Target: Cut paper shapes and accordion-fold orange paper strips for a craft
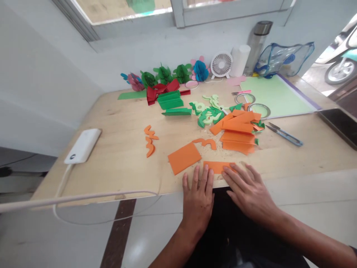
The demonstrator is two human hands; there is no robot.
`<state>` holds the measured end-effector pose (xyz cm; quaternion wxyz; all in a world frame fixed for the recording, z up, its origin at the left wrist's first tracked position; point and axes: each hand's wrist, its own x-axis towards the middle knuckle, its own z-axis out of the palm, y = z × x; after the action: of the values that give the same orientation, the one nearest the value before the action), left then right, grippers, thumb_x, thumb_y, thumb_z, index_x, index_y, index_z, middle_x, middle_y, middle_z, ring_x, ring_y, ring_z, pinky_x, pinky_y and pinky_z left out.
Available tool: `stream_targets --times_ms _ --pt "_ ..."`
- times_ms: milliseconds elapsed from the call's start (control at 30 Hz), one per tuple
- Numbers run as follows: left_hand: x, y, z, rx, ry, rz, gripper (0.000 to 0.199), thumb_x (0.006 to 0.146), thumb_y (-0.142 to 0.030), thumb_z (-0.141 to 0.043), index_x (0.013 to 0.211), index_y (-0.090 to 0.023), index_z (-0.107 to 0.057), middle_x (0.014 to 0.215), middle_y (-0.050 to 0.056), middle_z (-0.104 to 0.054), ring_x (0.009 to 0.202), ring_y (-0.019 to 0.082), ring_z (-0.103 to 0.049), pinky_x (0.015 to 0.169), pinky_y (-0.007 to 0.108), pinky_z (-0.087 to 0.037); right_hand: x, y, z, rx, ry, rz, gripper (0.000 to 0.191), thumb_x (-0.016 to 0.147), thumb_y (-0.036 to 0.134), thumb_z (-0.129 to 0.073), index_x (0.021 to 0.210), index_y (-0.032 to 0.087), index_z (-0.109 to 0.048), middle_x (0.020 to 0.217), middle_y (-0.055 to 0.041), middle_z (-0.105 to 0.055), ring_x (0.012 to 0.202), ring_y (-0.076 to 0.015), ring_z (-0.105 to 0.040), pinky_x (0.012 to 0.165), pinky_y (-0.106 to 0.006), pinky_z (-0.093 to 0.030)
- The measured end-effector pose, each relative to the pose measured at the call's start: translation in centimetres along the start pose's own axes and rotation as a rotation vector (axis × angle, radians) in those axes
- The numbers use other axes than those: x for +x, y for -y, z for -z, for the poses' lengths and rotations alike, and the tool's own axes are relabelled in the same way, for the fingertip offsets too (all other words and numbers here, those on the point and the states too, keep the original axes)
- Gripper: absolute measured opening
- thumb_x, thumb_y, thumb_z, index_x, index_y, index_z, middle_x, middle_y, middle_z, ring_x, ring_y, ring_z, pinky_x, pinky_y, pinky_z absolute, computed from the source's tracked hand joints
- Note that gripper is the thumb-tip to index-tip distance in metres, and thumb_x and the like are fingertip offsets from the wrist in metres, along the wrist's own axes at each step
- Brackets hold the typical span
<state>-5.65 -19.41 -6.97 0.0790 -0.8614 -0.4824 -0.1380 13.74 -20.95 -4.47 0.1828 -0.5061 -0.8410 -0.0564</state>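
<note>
A narrow strip of folded orange paper (218, 166) lies flat near the table's front edge. On its left end rest the fingertips of my left hand (197, 197), which is laid out flat. Across its right end stretch the fingers of my right hand (249, 191), also flat and holding nothing. Just left of the strip is an orange paper rectangle (184, 158). Beyond it sits a wavy cut orange piece (208, 143). Two more orange cut-outs (150, 147) lie further left. Folded orange papers (238, 132) are piled behind my right hand.
Blue-handled thread snips (286, 134) and a phone (341, 124) lie at the right. Green paper cut-outs (209, 111), folded green paper (170, 99) and red paper (163, 89) are further back. A white power bank (83, 146) with a cable is at the left; a small fan (221, 64) stands by the wall.
</note>
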Motion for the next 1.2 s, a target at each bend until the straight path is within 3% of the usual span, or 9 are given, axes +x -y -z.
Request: stream_targets --times_ms 167,300,433,567,767,1033,1200 --pt "-0.2 0.1 -0.1 0.003 -0.025 0.018 0.057 0.089 -0.034 -0.049 0.142 -0.013 -0.042 0.148 0.01 -0.042 0.142 0.029 -0.028 0.116 0.053 -0.017 -1.8 -2.4 2.1 -0.029 -0.062 -0.035 0.036 0.091 0.023 -0.052 0.126 0.02 -0.058 0.125 -0.0071 -0.065 0.122 -0.0264 -0.053 0.105 -0.05 -0.034" --pt "-0.2 -0.1 -0.2 -0.002 -0.044 0.032 0.059 0.089 -0.037 -0.05 0.142 -0.012 -0.041 0.148 0.011 -0.043 0.142 0.03 -0.028 0.117 0.054 -0.014 1.0 -2.6 2.4 0.031 -0.059 -0.101 0.029 0.091 0.026 -0.052 0.118 0.018 -0.06 0.11 -0.0086 -0.069 0.101 -0.0229 -0.06 0.089 -0.04 -0.043" --pt "-0.3 -0.2 -0.1 -0.008 -0.019 0.04 0.063 0.087 -0.04 -0.053 0.143 -0.014 -0.04 0.15 0.01 -0.039 0.141 0.03 -0.028 0.115 0.054 -0.018 4.6 -2.6 1.3 -0.04 0.011 -0.083 0.023 0.089 0.036 -0.055 0.1 0.018 -0.061 0.094 -0.0089 -0.066 0.085 -0.0239 -0.057 0.075 -0.038 -0.042" --pt "-0.4 -0.3 -0.2 0.001 -0.018 0.048 0.062 0.087 -0.04 -0.053 0.143 -0.017 -0.039 0.152 0.01 -0.037 0.141 0.03 -0.028 0.113 0.055 -0.021 6.1 -3.1 0.5 -0.042 0.046 -0.084 0.014 0.085 0.035 -0.06 0.084 0.021 -0.057 0.081 -0.0044 -0.06 0.077 -0.0218 -0.055 0.066 -0.034 -0.039" --pt "-0.4 -0.2 -0.4 -0.002 -0.033 0.056 0.057 0.089 -0.038 -0.051 0.141 -0.017 -0.042 0.153 0.009 -0.035 0.141 0.031 -0.027 0.114 0.055 -0.017 6.1 -3.3 -0.5 0.086 0.07 -0.137 0.016 0.086 0.028 -0.058 0.073 0.023 -0.051 0.074 -0.0013 -0.058 0.074 -0.0197 -0.054 0.067 -0.033 -0.038" --pt "-0.3 -0.4 -0.7 -0.004 -0.091 0.071 0.053 0.088 -0.034 -0.05 0.139 -0.016 -0.046 0.15 0.009 -0.04 0.14 0.031 -0.031 0.114 0.055 -0.019 6.0 -3.0 -0.2 0.045 0.112 -0.173 0.018 0.09 0.035 -0.052 0.079 0.021 -0.056 0.086 -0.0072 -0.062 0.082 -0.0235 -0.054 0.072 -0.036 -0.037" --pt "-0.2 -0.6 -0.8 -0.007 -0.1 0.087 0.052 0.089 -0.03 -0.048 0.138 -0.013 -0.046 0.149 0.011 -0.041 0.14 0.03 -0.032 0.115 0.056 -0.017 6.6 -2.5 -0.2 0.14 0.186 -0.206 0.014 0.086 0.031 -0.057 0.076 0.022 -0.055 0.081 -0.004 -0.06 0.082 -0.022 -0.054 0.072 -0.035 -0.037"
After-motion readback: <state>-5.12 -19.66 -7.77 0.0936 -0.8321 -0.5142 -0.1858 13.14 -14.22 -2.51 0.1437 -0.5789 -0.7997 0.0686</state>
